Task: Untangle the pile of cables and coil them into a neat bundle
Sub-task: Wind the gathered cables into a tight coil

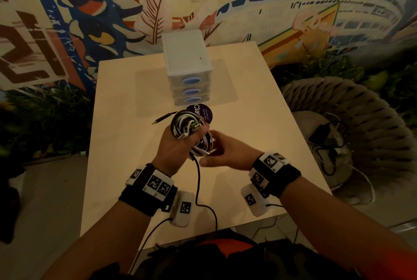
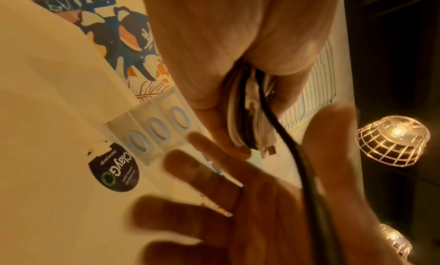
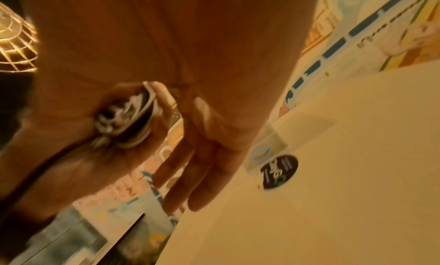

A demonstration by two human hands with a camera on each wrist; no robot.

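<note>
- Left hand [image 1: 174,147] gripped cable coil [image 1: 188,127] above desk [image 1: 117,144], fingers curled round it.
- Right hand [image 1: 228,152] beside coil, fingers straight, spread; contact unclear.

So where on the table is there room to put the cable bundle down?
The table is bare left of the hands, from the drawer box to the near edge, and along the right side past the right hand. It's crowded mid-table: the round sticker, the plug tip, and the black cable trailing toward you.
</note>
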